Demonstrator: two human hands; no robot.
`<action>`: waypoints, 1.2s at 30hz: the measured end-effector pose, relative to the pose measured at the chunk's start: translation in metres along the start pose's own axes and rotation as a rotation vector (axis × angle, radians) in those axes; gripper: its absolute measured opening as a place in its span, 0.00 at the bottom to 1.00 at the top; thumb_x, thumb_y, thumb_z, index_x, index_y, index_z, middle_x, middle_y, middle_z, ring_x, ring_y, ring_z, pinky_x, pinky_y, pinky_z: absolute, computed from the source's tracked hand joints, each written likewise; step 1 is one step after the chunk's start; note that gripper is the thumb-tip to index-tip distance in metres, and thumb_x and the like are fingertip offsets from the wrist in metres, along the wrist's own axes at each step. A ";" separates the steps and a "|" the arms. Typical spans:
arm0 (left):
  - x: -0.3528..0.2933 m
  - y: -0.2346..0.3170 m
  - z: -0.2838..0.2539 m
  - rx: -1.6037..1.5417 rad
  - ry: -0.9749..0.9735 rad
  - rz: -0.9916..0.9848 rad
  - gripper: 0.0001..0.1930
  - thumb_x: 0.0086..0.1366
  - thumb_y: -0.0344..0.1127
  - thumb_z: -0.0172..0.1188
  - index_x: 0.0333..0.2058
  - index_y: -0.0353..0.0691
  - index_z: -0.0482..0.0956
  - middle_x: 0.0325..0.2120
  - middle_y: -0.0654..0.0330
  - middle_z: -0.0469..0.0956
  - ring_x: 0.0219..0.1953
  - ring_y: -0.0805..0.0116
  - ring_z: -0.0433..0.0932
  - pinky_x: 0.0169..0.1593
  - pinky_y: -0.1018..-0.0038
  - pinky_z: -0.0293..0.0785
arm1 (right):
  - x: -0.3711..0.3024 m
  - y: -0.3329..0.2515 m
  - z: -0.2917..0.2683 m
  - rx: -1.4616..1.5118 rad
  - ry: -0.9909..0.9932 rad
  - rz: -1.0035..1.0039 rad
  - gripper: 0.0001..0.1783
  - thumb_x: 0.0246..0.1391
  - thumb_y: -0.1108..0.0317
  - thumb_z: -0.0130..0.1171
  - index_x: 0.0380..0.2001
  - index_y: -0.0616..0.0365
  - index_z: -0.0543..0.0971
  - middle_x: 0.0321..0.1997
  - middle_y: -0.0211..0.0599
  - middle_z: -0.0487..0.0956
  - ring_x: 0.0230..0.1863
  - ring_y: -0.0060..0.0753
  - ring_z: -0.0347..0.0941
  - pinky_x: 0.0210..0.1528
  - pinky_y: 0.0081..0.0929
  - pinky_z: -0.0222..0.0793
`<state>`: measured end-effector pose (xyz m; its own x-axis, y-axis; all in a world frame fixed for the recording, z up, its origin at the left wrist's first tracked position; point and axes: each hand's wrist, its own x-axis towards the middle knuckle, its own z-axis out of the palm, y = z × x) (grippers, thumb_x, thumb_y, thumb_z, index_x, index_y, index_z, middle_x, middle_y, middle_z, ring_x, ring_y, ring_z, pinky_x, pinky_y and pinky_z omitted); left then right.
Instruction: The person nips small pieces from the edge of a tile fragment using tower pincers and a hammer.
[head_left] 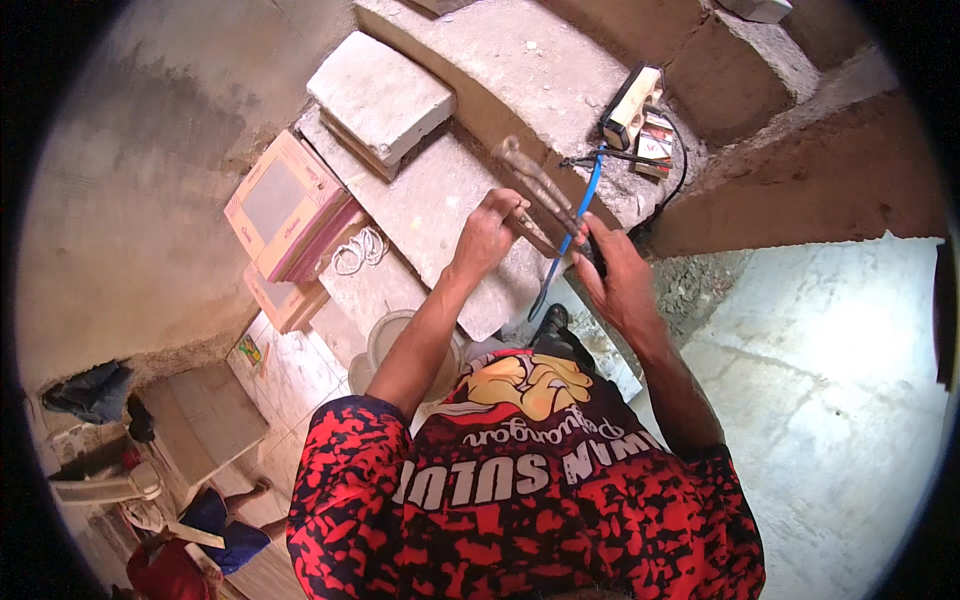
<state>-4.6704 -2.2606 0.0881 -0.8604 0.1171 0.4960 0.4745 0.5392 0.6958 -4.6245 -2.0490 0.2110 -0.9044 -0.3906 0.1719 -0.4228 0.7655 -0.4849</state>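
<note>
A worn, brownish metal tool with long rod-like arms [541,182] is held in front of me, over the stone steps; it resembles pincers, but its exact kind is unclear. My left hand [486,236] is closed, its fingers pinching a short dark arm of the tool. Around the tool's dark lower end, my right hand [618,278] is closed, the thumb lying along it. A blue strap [594,186] runs past the fingers of my right hand and hangs below the tool. Whether the hand also grips the strap is hidden.
Beyond my right hand, a cream-and-black box-shaped device [631,108], a small red-and-white pack [654,142] and a black cable [684,165] rest on a step. Leftward are a concrete block [380,90], tile cartons [285,210], coiled white cord [360,250] and a bucket [385,335]. Another person [180,570] sits lower left.
</note>
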 end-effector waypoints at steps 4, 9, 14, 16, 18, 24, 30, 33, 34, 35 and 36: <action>-0.005 -0.002 -0.007 -0.250 -0.067 -0.063 0.17 0.55 0.33 0.64 0.44 0.37 0.76 0.42 0.53 0.75 0.45 0.54 0.75 0.50 0.66 0.73 | 0.005 -0.017 -0.007 0.321 0.124 0.035 0.25 0.50 0.72 0.59 0.54 0.60 0.69 0.42 0.45 0.77 0.44 0.42 0.76 0.45 0.31 0.71; -0.012 0.003 -0.011 -0.269 -0.067 -0.173 0.21 0.53 0.35 0.66 0.46 0.38 0.75 0.42 0.54 0.76 0.45 0.57 0.76 0.49 0.68 0.72 | -0.020 -0.020 0.002 0.485 -0.031 0.234 0.27 0.50 0.73 0.58 0.55 0.64 0.67 0.44 0.42 0.76 0.44 0.31 0.73 0.48 0.25 0.67; -0.014 -0.001 -0.008 -0.239 -0.041 -0.186 0.22 0.50 0.38 0.70 0.43 0.37 0.76 0.42 0.54 0.76 0.43 0.57 0.77 0.46 0.69 0.73 | -0.035 -0.005 0.021 0.364 0.011 0.071 0.29 0.50 0.74 0.56 0.57 0.66 0.64 0.48 0.49 0.74 0.49 0.44 0.73 0.52 0.33 0.66; -0.016 -0.005 -0.006 -0.212 -0.050 -0.306 0.21 0.50 0.41 0.71 0.40 0.38 0.76 0.37 0.54 0.78 0.40 0.58 0.78 0.44 0.68 0.73 | -0.032 -0.006 0.022 0.358 -0.019 0.066 0.29 0.51 0.74 0.56 0.57 0.67 0.64 0.48 0.49 0.74 0.48 0.47 0.73 0.51 0.34 0.67; -0.022 -0.010 -0.002 -0.289 -0.034 -0.399 0.22 0.49 0.41 0.71 0.39 0.38 0.76 0.34 0.54 0.79 0.37 0.58 0.79 0.42 0.68 0.73 | -0.029 -0.012 0.017 0.355 0.040 0.043 0.30 0.50 0.75 0.57 0.57 0.67 0.64 0.47 0.49 0.74 0.48 0.45 0.73 0.50 0.34 0.67; -0.026 0.001 -0.002 -0.273 0.060 -0.443 0.21 0.49 0.41 0.72 0.38 0.39 0.77 0.30 0.54 0.80 0.33 0.60 0.79 0.39 0.68 0.73 | -0.023 -0.047 -0.022 0.461 0.381 -0.088 0.32 0.47 0.78 0.58 0.58 0.68 0.63 0.45 0.51 0.75 0.39 0.39 0.76 0.41 0.29 0.72; -0.019 0.000 0.004 -0.290 0.090 -0.443 0.20 0.49 0.41 0.72 0.38 0.39 0.77 0.30 0.54 0.80 0.32 0.60 0.78 0.38 0.68 0.73 | -0.012 -0.012 0.012 0.184 -0.101 0.126 0.32 0.47 0.74 0.57 0.58 0.54 0.65 0.44 0.46 0.76 0.41 0.46 0.77 0.44 0.31 0.71; -0.018 -0.006 0.005 -0.293 0.128 -0.421 0.20 0.49 0.40 0.72 0.38 0.38 0.77 0.30 0.54 0.80 0.32 0.61 0.78 0.38 0.68 0.73 | -0.008 -0.021 0.002 0.251 -0.120 0.173 0.31 0.46 0.75 0.58 0.57 0.59 0.65 0.40 0.45 0.77 0.40 0.45 0.77 0.44 0.28 0.71; -0.028 -0.007 0.006 -0.306 0.142 -0.398 0.20 0.49 0.40 0.71 0.38 0.38 0.78 0.30 0.54 0.80 0.32 0.61 0.78 0.38 0.69 0.73 | -0.007 -0.034 -0.011 0.257 -0.136 0.181 0.31 0.46 0.75 0.58 0.57 0.59 0.65 0.40 0.45 0.77 0.40 0.45 0.77 0.44 0.28 0.71; -0.024 0.001 0.000 -0.200 0.084 -0.468 0.19 0.49 0.39 0.71 0.38 0.38 0.78 0.31 0.54 0.80 0.32 0.61 0.78 0.38 0.69 0.73 | -0.007 -0.046 -0.022 0.346 0.046 0.103 0.30 0.46 0.76 0.57 0.56 0.61 0.65 0.39 0.43 0.77 0.39 0.38 0.77 0.44 0.26 0.71; -0.023 0.002 0.000 -0.201 0.078 -0.469 0.19 0.49 0.39 0.71 0.38 0.38 0.78 0.31 0.54 0.80 0.32 0.61 0.78 0.38 0.69 0.73 | -0.006 -0.052 -0.028 0.426 0.242 0.012 0.29 0.46 0.78 0.57 0.55 0.63 0.66 0.39 0.41 0.77 0.38 0.31 0.76 0.43 0.23 0.70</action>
<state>-4.6498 -2.2628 0.0781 -0.9765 -0.1653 0.1384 0.0739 0.3466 0.9351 -4.5984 -2.0723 0.2595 -0.9179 -0.2139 0.3342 -0.3967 0.4723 -0.7872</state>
